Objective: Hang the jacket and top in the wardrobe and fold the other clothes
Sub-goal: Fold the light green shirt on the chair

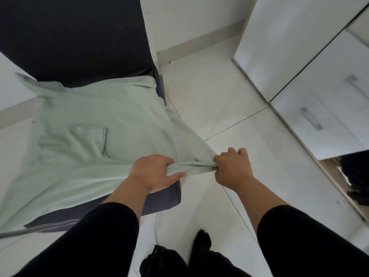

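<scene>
Fabric of the pale green shirt (83, 124) lies spread over the dark chair seat (165, 194); your left hand (153, 172) and right hand (232, 168) each clamp its bunched hem beyond the seat's front right corner, pulling it taut to smooth for folding.

Green shirt (79, 136) cut off at left edge; wardrobe (319, 76) interior hidden.

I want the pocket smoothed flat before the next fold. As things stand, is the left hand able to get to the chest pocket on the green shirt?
Probably yes. The chest pocket lies face up with nothing between it and the left hand, but that hand grips the bunched edge of the green shirt and would have to let go first.
</scene>
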